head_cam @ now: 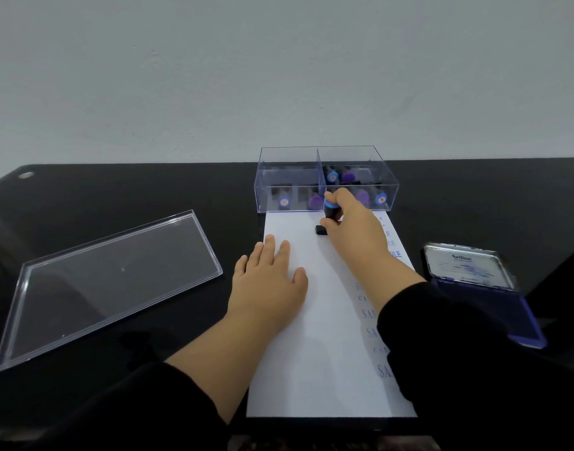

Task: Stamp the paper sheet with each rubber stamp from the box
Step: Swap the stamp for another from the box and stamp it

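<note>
Beside paper sheet [324, 320], ink pad lid [468, 265] labelled "Artline"

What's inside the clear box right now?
The box holds stamps in both compartments: two show in the left one, about four in the right, with blue or purple tops. The right hand, holding a stamp, covers part of the front wall, so the count is uncertain.

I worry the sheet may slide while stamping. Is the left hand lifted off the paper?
No, the left hand lies flat with straight fingers on the paper, while the right hand holds a stamp.
</note>
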A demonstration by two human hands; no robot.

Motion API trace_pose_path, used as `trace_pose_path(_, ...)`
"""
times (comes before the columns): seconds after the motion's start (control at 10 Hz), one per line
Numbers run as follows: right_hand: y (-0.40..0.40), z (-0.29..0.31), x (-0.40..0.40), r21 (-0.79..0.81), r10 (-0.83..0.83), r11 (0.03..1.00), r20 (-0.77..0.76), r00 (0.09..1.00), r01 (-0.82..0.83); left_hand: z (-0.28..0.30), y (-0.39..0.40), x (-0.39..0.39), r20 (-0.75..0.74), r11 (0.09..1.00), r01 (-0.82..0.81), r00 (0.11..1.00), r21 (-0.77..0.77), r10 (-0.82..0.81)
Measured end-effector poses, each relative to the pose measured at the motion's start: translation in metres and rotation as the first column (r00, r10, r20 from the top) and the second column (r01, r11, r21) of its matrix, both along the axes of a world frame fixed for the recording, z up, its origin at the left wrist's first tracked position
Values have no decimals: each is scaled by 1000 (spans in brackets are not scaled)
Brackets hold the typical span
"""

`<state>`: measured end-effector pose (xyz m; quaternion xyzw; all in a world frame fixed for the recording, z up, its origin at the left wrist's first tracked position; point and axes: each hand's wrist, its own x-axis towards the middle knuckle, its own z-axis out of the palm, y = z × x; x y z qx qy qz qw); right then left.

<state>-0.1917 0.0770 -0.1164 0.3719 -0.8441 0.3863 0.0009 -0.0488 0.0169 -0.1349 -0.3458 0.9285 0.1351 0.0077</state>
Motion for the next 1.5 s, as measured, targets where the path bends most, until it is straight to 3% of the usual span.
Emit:
trace_pose_path(0.4, 1, -2, 0, -41, -13, 999, 9, 1000, 13, -1, 1, 0, -18, 1000, -10, 1000, 4, 10)
trace_pose_path(0.6, 14, 14, -11, -445, -40, 877, 309, 950, 181, -2, 1, 2, -25, 1000, -6, 1000, 2, 6)
trace_pose_path(0.7, 18, 15, -13, -503, -6, 843, 348, 938, 192, -3, 1, 2, -33, 1000, -14, 999, -2, 14)
trace_pose_path(1.5, 14, 10, -13, -472, 23, 866, 365, 931, 164, -3, -1, 0, -19, 1000, -9, 1000, -4, 9)
